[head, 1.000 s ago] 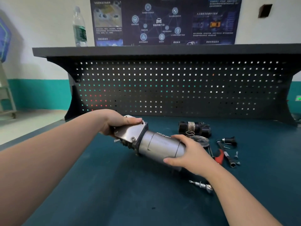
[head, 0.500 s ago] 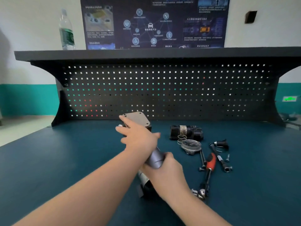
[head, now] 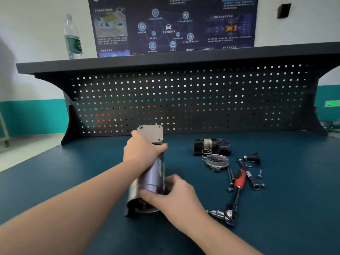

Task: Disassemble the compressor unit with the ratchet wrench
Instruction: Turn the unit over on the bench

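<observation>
The single head-worn view looks forward and down across the workbench (head: 276, 208) toward its pegboard (head: 184, 100).

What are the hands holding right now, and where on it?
Both grip the compressor unit: left hand near its plated top end, right hand around the lower barrel.

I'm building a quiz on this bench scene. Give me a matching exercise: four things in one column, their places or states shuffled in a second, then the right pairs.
Things:
1. compressor unit
2. ratchet wrench
3. water bottle
4. round metal cover

Places or states:
A. stands on the top shelf
B. lies untouched on the bench, right of the hands
C. gripped by the left hand and right hand
D. lies by the spring, in front of the black part

Pairs: 1-C, 2-B, 3-A, 4-D
</observation>
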`<state>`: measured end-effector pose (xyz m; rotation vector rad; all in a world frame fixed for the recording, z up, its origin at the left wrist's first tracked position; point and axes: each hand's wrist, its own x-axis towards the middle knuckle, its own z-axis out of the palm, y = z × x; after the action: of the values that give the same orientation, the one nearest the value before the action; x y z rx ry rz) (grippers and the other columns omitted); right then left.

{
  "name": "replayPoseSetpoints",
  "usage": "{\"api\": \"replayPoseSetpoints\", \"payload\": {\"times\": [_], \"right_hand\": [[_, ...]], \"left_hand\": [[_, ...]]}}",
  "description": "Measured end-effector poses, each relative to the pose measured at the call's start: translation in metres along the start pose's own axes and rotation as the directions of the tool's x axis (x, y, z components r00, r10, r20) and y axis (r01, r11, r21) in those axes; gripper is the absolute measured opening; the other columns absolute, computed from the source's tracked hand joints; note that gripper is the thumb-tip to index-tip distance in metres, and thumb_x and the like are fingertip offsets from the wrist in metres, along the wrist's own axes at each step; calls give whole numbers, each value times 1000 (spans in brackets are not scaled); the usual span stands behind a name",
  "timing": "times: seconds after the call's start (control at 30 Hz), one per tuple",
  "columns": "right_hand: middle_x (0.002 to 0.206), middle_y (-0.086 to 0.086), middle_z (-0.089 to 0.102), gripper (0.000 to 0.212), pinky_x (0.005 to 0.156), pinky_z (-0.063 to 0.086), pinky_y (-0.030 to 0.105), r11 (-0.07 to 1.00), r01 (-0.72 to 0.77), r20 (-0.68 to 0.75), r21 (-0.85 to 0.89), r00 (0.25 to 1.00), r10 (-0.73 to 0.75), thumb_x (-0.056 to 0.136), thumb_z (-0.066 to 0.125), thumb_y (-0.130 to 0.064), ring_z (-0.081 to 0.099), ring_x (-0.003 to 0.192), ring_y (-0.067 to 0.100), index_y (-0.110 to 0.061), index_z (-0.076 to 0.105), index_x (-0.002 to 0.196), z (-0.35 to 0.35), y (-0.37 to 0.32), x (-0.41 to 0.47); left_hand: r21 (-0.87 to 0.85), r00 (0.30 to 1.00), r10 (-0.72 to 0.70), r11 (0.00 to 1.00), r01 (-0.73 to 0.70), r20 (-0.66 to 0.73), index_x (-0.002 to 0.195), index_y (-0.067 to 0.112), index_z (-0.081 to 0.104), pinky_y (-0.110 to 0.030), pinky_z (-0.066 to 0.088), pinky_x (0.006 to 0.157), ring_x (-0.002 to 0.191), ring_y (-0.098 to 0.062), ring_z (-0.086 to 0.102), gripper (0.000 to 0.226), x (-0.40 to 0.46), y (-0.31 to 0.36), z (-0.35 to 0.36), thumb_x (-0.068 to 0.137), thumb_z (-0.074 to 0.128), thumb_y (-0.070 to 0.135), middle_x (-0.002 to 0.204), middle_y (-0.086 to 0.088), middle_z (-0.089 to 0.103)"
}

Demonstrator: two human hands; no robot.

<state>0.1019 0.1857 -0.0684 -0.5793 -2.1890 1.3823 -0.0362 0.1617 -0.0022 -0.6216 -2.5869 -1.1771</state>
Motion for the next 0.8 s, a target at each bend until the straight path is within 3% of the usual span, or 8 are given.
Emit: {"api": "replayPoseSetpoints", "payload": {"times": [0.07,0.13,0.23,0.37,0.47,0.6,0.7,0.8], "right_hand": [[83,-12,72,49,70,49,16,997,51,-19,56,999,-50,64,71,-65,66,79,-1,-20,68,84,-6,-3,9],[101,-11,72,50,88,48,20,979,102,-132,175,988,-80,76,66,-59,65,97,4,-18,70,103,-18,-4,22],[143,-14,45,70,113,32,29,966,166,-187,199,974,-129,81,65,-51,40,132,3,-25,43,142,-34,3,35],[153,-17,25,88,117,23,31,958,209,-158,195,971,-180,81,68,-49,23,141,2,-31,19,152,-45,14,44],[156,-14,24,80,114,24,23,935,225,-169,275,968,-183,87,60,-50,24,140,0,-26,21,152,-54,11,49],[135,-24,44,51,78,31,-8,924,266,-247,273,948,-200,95,51,-41,41,123,-8,-27,41,144,-64,6,44],[105,-25,64,24,69,42,1,933,291,-245,209,940,-238,95,57,-26,60,94,-11,-36,59,117,-67,7,44],[91,-25,68,28,68,46,4,922,300,-249,243,938,-240,90,66,-14,61,84,-14,-32,65,111,-66,12,46]], "left_hand": [[18,994,98,995,-98,42,102,15,38,-29,39,68,87,-24,52,72,6,-9,-7,58,75,58,101,-3,58],[2,977,188,982,-189,100,109,18,42,-29,42,69,88,-19,52,76,8,-16,-11,55,75,59,101,1,58],[-65,946,291,956,-285,144,115,22,44,-27,43,70,91,-15,56,79,8,-21,-15,53,76,59,100,7,59],[-86,892,412,911,-403,189,124,27,42,-19,40,69,88,-4,54,86,-1,-19,-20,52,76,60,96,19,57],[-81,834,507,861,-502,219,112,37,40,-15,45,62,79,4,57,76,-20,-10,-20,47,71,63,85,23,60],[60,725,650,734,-677,229,113,37,36,-25,46,63,73,-9,58,73,-45,2,-8,50,68,57,84,16,58],[117,681,691,676,-727,241,118,37,34,-27,45,67,77,-14,57,78,-49,3,-7,52,70,57,89,16,57],[94,665,675,675,-731,320,127,40,27,-29,48,75,92,-12,58,96,-41,-6,-13,48,76,63,106,16,59]]}}
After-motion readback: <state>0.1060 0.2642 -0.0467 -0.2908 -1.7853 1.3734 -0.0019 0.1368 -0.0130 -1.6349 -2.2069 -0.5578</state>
